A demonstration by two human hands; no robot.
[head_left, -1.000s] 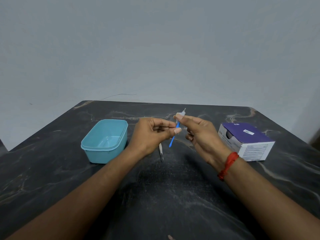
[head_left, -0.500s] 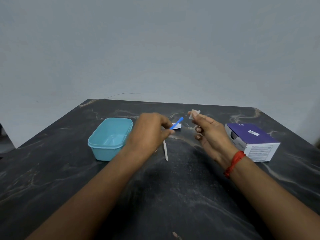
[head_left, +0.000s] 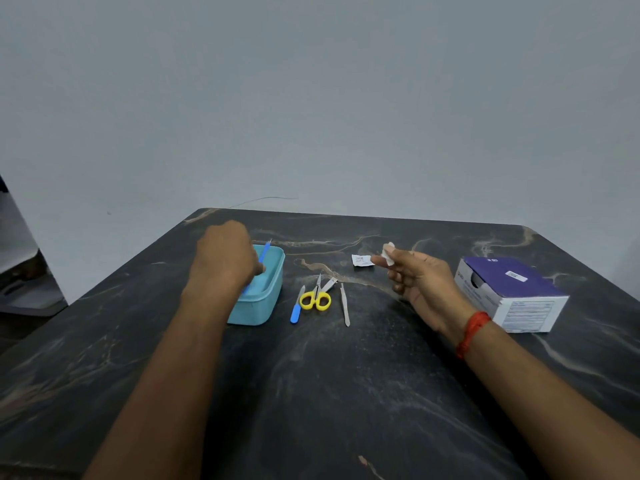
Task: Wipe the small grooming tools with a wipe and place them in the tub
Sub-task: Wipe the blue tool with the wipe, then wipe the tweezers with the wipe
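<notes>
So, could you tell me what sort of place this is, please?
Probably a plain indoor workspace, not clearly home or clinic: dark marbled tabletop, bare grey wall, light blue plastic tub beside yellow-handled scissors.

One tub point(head_left: 258, 311), two blue-handled tools point(head_left: 295, 311) point(head_left: 264, 252), one scissors point(head_left: 316, 300), one tweezers point(head_left: 345, 306); one box point(head_left: 512, 292), one wipe point(head_left: 388, 252), one sachet point(head_left: 362, 260)

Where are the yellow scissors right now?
In the head view, the yellow scissors lie between the blue-handled file and the tweezers, right of the tub.
</notes>
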